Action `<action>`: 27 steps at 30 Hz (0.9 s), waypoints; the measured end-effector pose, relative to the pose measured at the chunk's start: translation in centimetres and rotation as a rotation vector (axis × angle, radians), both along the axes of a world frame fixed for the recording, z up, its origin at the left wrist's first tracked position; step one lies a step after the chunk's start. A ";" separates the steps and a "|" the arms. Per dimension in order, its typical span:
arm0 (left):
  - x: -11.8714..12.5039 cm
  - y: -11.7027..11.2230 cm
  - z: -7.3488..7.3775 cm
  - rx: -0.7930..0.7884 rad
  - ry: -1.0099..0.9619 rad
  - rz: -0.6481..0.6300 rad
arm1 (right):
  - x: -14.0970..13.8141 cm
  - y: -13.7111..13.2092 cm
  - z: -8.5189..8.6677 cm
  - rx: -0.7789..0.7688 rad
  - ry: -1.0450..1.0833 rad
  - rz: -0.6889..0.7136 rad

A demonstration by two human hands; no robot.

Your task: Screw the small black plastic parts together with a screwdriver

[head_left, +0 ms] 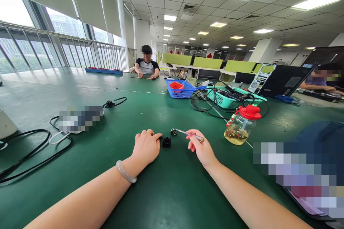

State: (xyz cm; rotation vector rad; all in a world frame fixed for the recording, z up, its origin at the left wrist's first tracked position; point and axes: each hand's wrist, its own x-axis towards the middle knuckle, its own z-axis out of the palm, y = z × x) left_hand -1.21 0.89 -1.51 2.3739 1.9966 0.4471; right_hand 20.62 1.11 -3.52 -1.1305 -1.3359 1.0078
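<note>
My right hand (199, 145) grips a slim screwdriver (184, 133) in its fingers, the handle end poking out over the hand. Its thin metal shaft points left, with the tip at a little cluster of small dark metal pieces (173, 132), perhaps screws. On the green table just below them lies a small black square part (166, 143) with a round recess. Close to its left side rests my left hand (147, 145), palm down with curled fingers, a pale bangle on the wrist. Whatever may be under those fingers is hidden.
A red-lidded jar of liquid (238, 130) stands to the right. Beyond are a blue basket (180, 93), a teal basket (227, 102) of cables and a tilted black monitor (285, 81). Black cables (40, 155) lie left. A person (146, 65) sits at the far edge.
</note>
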 end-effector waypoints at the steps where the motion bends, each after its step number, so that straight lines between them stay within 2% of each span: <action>1: 0.0 0.1 -0.1 0.007 -0.007 0.007 | 0.0 0.0 0.1 -0.001 -0.003 0.002; 5: 0.1 0.4 -0.3 0.046 -0.088 0.009 | -0.1 -0.1 0.2 -0.026 -0.034 0.012; 7: 0.1 0.4 -0.4 0.045 -0.150 -0.090 | -0.1 -0.1 0.1 -0.033 -0.043 0.015; 10: 0.2 0.1 -0.5 -0.004 -0.191 -0.318 | -0.1 0.0 0.0 -0.028 -0.036 0.018; 13: 0.3 -0.2 -0.5 -0.049 -0.141 -0.390 | -0.2 0.0 0.0 -0.022 -0.035 0.021; 18: 0.3 0.0 -0.6 -0.026 -0.108 -0.244 | -0.4 -0.3 0.2 -0.026 -0.057 0.047; 22: 0.0 0.5 -0.8 -0.003 -0.087 -0.060 | -0.2 -0.7 0.4 0.049 -0.067 0.087; 25: -0.2 0.7 -0.8 -0.010 -0.081 0.027 | 0.0 -0.6 0.4 0.114 -0.073 0.031; 27: -0.3 0.6 -0.7 -0.017 -0.095 0.034 | 0.1 -0.5 0.3 0.089 -0.087 -0.023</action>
